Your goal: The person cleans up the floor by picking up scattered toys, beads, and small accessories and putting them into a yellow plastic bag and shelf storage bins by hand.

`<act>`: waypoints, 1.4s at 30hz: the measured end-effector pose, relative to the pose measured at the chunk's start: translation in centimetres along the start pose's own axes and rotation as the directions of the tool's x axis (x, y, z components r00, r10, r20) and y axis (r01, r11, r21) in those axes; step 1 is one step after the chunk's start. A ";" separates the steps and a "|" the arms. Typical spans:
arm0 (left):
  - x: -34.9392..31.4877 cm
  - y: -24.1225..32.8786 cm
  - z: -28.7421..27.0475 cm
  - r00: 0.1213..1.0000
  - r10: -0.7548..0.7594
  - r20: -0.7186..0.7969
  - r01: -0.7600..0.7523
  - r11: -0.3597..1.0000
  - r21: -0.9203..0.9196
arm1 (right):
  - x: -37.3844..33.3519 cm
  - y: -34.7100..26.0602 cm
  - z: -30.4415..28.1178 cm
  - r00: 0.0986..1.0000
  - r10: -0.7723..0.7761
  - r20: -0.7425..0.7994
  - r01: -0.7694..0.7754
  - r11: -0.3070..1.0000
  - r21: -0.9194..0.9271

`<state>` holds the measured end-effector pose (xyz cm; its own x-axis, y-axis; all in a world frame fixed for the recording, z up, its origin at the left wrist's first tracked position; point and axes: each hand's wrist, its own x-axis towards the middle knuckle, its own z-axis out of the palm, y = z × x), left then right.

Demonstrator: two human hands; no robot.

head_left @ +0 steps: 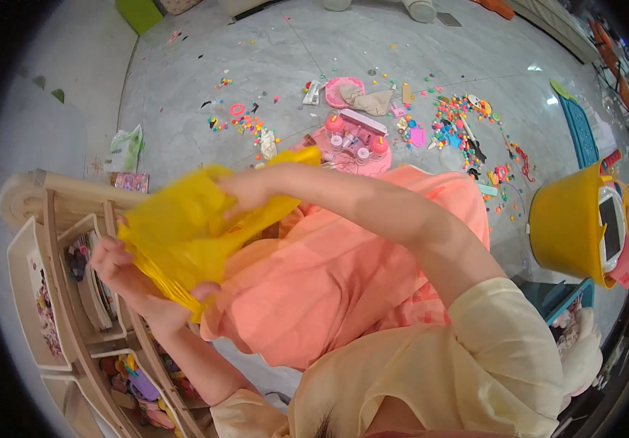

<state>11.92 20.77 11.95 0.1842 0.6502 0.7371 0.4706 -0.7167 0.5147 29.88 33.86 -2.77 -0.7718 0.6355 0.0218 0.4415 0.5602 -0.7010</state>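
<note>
Yellow bag (175, 219) is pinched by L hand (126, 274) near bin (116, 354) w/ toys (143, 383); R hand (247, 191) unclear.

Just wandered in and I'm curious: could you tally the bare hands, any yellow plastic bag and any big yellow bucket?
Bare hands: 2 (left hand, right hand)
Yellow plastic bag: 1
Big yellow bucket: 1
Total: 4

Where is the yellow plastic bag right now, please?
The bag is left of centre in the head view, between left hand and right hand.
</note>
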 end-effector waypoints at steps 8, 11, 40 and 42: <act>4.5 -0.4 0.6 0.902 0.430 -0.044 -0.400 0.868 0.294 | -0.2 1.7 -12.1 0.687 -0.392 -0.611 0.021 0.852 -0.523; 0.7 -3.7 6.0 0.965 0.239 0.110 -0.257 0.946 0.197 | -6.7 5.7 -11.9 0.571 -0.422 -0.705 0.044 0.872 -0.487; -5.3 -10.4 13.1 0.947 -0.290 0.141 0.239 0.925 0.296 | -25.4 24.4 7.0 0.033 0.959 -0.283 -0.700 0.224 0.678; -5.2 -10.2 13.3 0.949 -0.283 0.141 0.231 0.925 0.302 | -25.5 25.0 7.1 0.073 0.962 -0.263 -0.646 0.247 0.723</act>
<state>17.68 28.02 -2.99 0.1630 0.8550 0.4923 0.7385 -0.4366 0.5138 57.31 27.85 -25.93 0.4891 0.7249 -0.4851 0.2765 -0.6563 -0.7021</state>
